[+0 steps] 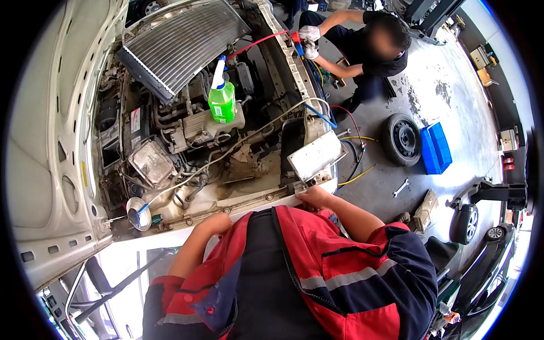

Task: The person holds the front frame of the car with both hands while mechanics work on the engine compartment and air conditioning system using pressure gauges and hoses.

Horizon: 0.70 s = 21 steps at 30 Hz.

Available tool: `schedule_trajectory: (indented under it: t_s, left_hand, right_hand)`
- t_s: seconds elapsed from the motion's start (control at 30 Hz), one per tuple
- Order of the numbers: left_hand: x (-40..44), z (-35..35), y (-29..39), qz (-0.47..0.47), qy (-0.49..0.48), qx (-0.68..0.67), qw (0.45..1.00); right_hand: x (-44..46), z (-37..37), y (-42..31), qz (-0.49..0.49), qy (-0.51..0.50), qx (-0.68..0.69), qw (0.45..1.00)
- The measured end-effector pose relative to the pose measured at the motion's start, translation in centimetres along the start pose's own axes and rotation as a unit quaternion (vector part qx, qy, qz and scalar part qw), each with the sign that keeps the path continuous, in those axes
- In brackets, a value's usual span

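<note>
My left hand (217, 223) is low at the fender's edge, close against my red and navy jacket (300, 255). Its fingers are mostly hidden. My right hand (313, 196) rests at the car's front corner with curled fingers; whatever may be inside them is hidden. Just beyond it lies a pale rectangular tray-like piece (317, 156) on the front of the car. Both hands are beside the open engine bay (243, 175). A spray bottle of green liquid (222, 103) stands upright on the engine, apart from my hands.
A radiator (181, 42) lies across the engine bay, under the raised hood (42, 136). A thin hose (238, 144) crosses the bay. A gloved co-worker (362, 51) crouches at the car's front. A wheel (402, 139), blue crate (435, 148) and wrench (401, 187) are on the floor.
</note>
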<state>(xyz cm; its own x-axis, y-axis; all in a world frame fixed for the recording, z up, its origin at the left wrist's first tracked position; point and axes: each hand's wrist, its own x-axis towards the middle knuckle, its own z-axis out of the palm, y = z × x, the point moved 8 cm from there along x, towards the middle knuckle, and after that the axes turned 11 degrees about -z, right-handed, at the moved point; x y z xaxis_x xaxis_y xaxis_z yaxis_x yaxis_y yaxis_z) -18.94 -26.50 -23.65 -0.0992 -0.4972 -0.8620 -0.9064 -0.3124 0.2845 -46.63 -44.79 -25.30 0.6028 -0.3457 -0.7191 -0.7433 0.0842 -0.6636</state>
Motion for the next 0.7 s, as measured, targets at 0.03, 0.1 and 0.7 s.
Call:
schedule_trajectory:
  t_s: [0.03,0.1,0.7]
  left_hand:
    - [-0.1,-0.1,0.0,-0.006,-0.001,-0.004,1.000]
    - [-0.2,-0.3,0.1,-0.019,-0.002,-0.011,1.000]
    - [-0.7,-0.6,0.1,-0.063,-0.029,-0.061,0.996]
  right_hand:
    - [0.0,0.0,0.0,0.000,0.001,-0.001,1.000]
    - [-0.1,-0.1,-0.2,-0.001,0.002,-0.005,1.000]
    - [-0.1,-0.2,-0.3,-0.006,0.001,-0.010,1.000]
